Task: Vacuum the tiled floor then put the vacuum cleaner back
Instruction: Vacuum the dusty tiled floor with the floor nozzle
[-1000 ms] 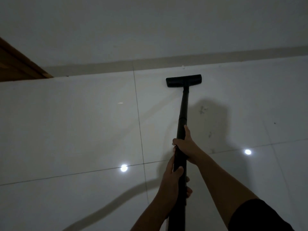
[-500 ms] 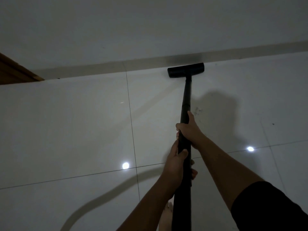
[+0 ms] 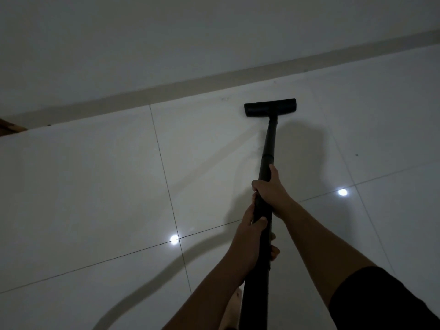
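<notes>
both hands, right hand (image 3: 270,191) above left hand (image 3: 250,232), wrapped round the vacuum wand (image 3: 268,148), floor head (image 3: 270,107) at 12 o'clock near the skirting (image 3: 166,94), so overshooting probably knocks it

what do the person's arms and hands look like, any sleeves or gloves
Both hands are bare, with no gloves: the left hand and the right hand. Both forearms are uncovered. A dark, short sleeve covers the right upper arm. No watch or rings can be made out in the dim light.
</notes>
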The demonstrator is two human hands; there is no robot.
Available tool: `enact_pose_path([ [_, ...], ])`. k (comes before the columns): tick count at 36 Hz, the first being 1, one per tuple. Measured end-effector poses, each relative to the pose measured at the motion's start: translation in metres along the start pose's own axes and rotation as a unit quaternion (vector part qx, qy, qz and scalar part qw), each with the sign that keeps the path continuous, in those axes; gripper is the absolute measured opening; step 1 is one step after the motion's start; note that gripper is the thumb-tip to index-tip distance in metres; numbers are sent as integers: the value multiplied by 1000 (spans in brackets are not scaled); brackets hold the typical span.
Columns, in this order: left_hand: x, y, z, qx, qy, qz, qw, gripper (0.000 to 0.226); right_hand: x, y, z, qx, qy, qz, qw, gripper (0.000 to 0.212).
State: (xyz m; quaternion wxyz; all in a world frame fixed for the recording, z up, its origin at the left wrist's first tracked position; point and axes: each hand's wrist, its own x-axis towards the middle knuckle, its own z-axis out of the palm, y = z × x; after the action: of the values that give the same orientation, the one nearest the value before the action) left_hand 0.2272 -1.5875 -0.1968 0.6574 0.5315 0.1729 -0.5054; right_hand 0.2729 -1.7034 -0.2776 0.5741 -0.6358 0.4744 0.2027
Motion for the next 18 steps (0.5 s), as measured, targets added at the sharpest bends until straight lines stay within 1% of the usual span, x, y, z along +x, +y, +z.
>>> enact_pose_path([
  [10,-23,-15,-9,4,6,0,1000,47,-20,19,16,22,-16,14,1000,95],
  [18,-27,-10,-33,-11,43,22,999,47,-18,4,44,20,-83,-2,996,90],
])
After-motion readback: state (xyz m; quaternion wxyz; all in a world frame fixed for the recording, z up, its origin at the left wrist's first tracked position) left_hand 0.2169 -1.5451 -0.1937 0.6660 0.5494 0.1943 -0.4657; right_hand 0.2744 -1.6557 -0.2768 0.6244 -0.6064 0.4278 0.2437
